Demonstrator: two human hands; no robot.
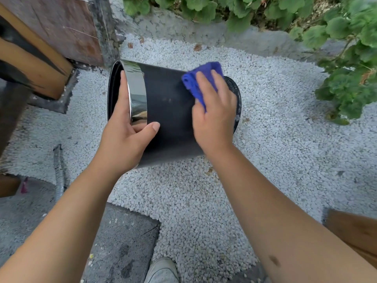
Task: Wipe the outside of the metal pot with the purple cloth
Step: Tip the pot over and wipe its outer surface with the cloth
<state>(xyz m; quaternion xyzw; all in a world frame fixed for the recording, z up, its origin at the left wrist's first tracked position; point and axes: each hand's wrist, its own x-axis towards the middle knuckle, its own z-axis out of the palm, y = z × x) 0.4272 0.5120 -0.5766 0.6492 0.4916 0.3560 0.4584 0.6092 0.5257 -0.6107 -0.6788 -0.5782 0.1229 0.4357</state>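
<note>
White gravel (265,139) all around, and the pot (169,111) is held sideways in the air above it. Left hand (126,137) pinches the shiny rim, thumb outside, fingers inside. Right hand (214,113) presses the purple cloth (195,82) flat near the base. Push too hard and that rim grip could slip, so the pot drops onto the stones.

One head-worn wide-angle view looks steeply down and forward, close over the gravel ground (265,150); the wearer's shoe (163,270) shows at 6 o'clock.
</note>
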